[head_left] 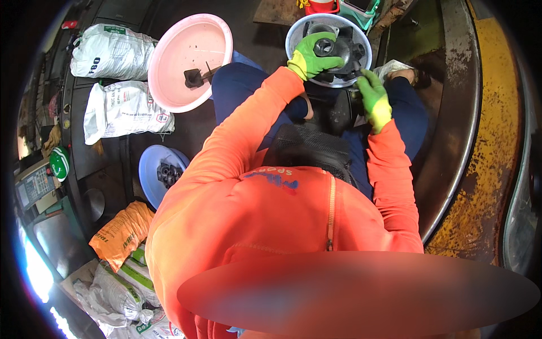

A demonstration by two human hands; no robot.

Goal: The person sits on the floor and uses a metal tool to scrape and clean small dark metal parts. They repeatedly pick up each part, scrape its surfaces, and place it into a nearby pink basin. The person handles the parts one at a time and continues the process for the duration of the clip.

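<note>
My left hand (318, 56), in a yellow-green glove, is closed round a black moulded part (324, 47) with a round opening. It holds this part over a white-and-blue basket (291, 40) with other black moulded parts (354, 52) in it. Just right of the basket's near edge is my right hand (374, 100), gloved alike. Its fingers are bent and closed near the black parts; whatever they hold is too small to make out. The basket stands in front of my knees.
On the left, a pink basin (220, 34) has a few black pieces in it. A blue basin (148, 175) with more black parts stands nearer. White sacks (113, 52) and an orange bag (122, 233) lie along the left. A rusty yellow metal edge (488, 135) runs down the right.
</note>
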